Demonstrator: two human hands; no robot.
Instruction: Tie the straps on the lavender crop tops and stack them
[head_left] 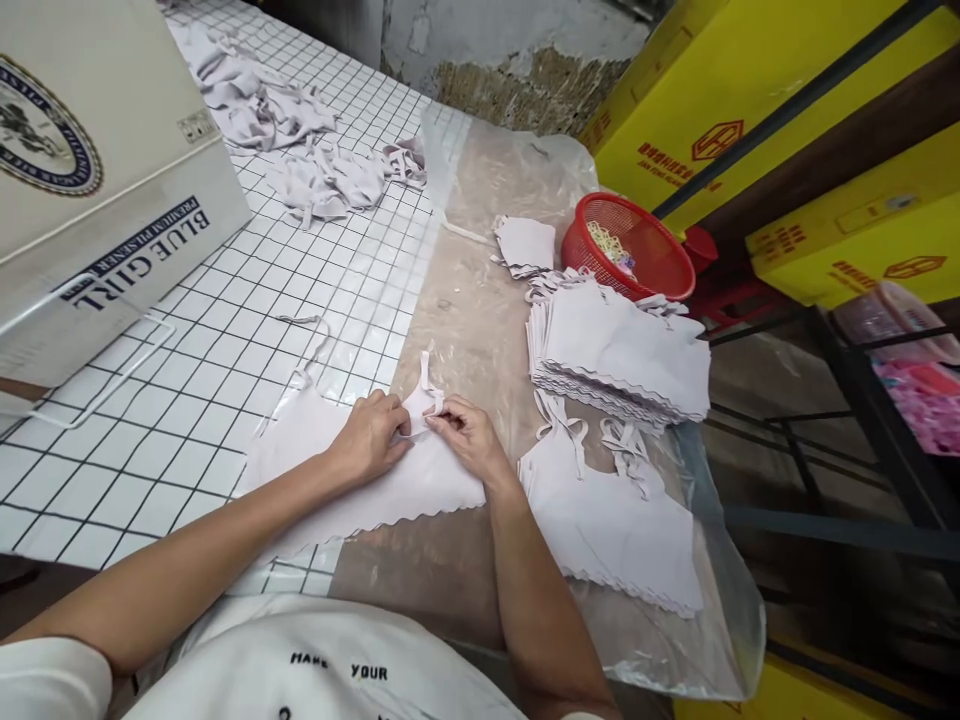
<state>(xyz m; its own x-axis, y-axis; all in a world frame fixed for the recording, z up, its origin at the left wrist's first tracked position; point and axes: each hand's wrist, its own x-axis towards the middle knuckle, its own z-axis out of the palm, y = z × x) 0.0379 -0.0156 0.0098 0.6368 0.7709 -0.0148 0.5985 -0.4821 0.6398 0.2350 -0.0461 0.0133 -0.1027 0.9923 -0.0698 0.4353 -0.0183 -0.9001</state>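
A pale lilac strappy top [405, 490] with a scalloped hem lies spread on the table in front of me. Over its upper right part, my left hand [373, 432] is closed, fingers curled on the fabric by the strap. Close beside it, my right hand [466, 432] pinches the strap [426, 375] near where it joins the top. The top's other strap [319, 345] trails loose toward the upper left. To the right of my right hand lies a smaller stack of similar tops [615, 520], with a taller stack [619, 345] behind it.
A red basket [637, 240] with small pale items stands behind the stacks. Loose lilac garments [255, 100] are heaped at the back left. A large carton [112, 170] occupies the left side. Yellow boxes [750, 100] and a dark metal rack [877, 420] border the right edge.
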